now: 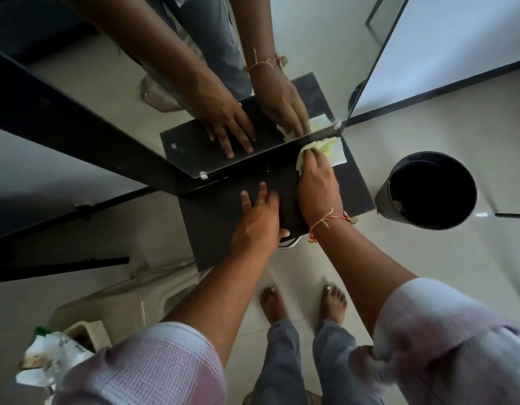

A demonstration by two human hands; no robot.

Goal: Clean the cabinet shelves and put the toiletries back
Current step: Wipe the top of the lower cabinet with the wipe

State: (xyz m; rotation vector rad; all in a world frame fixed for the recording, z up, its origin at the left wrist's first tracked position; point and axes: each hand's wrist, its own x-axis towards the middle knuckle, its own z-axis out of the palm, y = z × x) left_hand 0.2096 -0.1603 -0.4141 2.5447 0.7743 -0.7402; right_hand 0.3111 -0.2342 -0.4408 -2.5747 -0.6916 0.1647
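On the dark shelf (pixel 355 182), the right hand (pixel 317 182) presses a yellow cloth (pixel 326 150); the left hand (pixel 257 214) lies flat, empty.

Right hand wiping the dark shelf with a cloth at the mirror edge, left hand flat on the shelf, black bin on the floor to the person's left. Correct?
One error: the black bin stands on the floor to the person's right, not left, as the head view shows. The rest holds: the right hand presses the cloth onto the dark shelf by the mirror, and the left hand lies flat on the shelf.
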